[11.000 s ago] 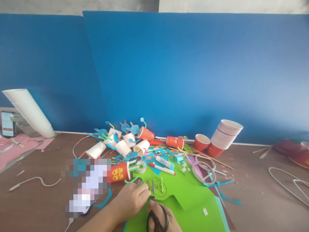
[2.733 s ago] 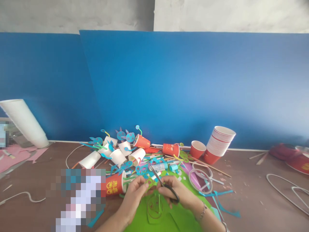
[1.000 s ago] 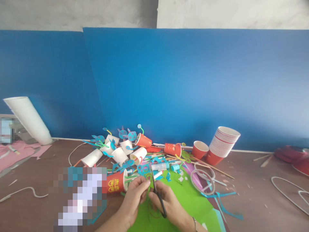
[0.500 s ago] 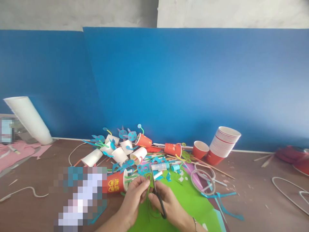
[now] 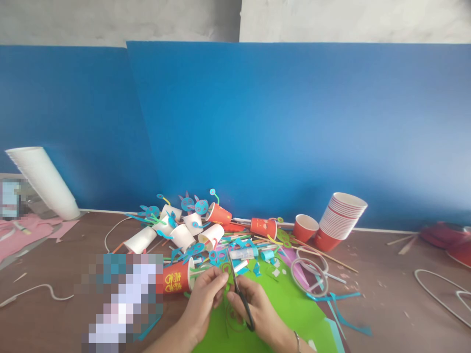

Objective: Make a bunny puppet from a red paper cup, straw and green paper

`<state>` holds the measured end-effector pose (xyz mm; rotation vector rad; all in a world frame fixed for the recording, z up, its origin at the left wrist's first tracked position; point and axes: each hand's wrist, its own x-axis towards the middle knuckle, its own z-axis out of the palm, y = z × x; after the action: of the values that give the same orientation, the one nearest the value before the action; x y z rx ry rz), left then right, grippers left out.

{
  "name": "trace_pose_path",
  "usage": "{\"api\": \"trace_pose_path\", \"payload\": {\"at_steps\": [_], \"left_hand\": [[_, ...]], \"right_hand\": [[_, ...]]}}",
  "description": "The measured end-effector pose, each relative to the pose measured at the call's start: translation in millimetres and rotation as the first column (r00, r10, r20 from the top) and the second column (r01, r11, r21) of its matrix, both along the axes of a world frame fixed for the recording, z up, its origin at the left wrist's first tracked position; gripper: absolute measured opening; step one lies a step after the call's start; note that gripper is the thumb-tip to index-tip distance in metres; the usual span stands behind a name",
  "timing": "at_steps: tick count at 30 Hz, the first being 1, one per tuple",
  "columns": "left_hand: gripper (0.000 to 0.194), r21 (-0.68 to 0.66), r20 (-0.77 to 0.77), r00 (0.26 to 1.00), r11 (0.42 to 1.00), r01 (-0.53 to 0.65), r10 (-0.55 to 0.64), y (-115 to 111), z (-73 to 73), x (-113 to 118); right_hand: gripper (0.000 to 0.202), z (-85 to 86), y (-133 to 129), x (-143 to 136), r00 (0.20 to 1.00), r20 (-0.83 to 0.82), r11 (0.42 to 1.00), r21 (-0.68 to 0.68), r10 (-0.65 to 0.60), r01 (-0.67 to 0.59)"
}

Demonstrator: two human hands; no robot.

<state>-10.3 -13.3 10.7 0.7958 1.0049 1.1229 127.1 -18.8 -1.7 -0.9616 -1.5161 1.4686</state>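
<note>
Between the fingertips of my left hand is a small green paper cutout with a reddish outline drawn on it. My right hand grips scissors by their black handles, and the blades point up and away beside the cutout. Whether the blades touch the paper I cannot tell. Both hands are above a large sheet of green paper. Left of my left hand, a red paper cup with yellow print lies on its side, green strips at its mouth.
Several white cups with blue paper animal pieces lie behind my hands. A glue stick rests near the scissor tips. Rolls of tape lie to the right, before a stack of paper cups. A white cup stack leans at far left.
The scissors have shifted very slightly, and the green cutout has turned a little between my left fingers. The rest stays in place.
</note>
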Motion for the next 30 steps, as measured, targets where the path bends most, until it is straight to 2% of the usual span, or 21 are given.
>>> {"api": "trace_pose_path", "payload": {"at_steps": [6, 15, 30], "left_hand": [[0.034, 0.042, -0.046, 0.999, 0.999, 0.008, -0.006, 2.2, -1.7, -0.6], [0.036, 0.048, -0.035, 0.999, 0.999, 0.008, -0.006, 1.4, -0.5, -0.5], [0.033, 0.046, -0.033, 0.999, 0.999, -0.001, 0.003, 2.3, -5.8, -1.1]], "right_hand": [[0.041, 1.4, -0.3, 1.1, 1.0, 0.001, 1.0, -0.018, 0.014, -0.014], [0.045, 2.4, 0.0, -0.2, 1.0, 0.009, 0.999, -0.033, -0.007, 0.008], [0.042, 4.8, 0.9, 0.8, 0.999, 0.034, 0.997, -0.076, -0.018, 0.02]]}}
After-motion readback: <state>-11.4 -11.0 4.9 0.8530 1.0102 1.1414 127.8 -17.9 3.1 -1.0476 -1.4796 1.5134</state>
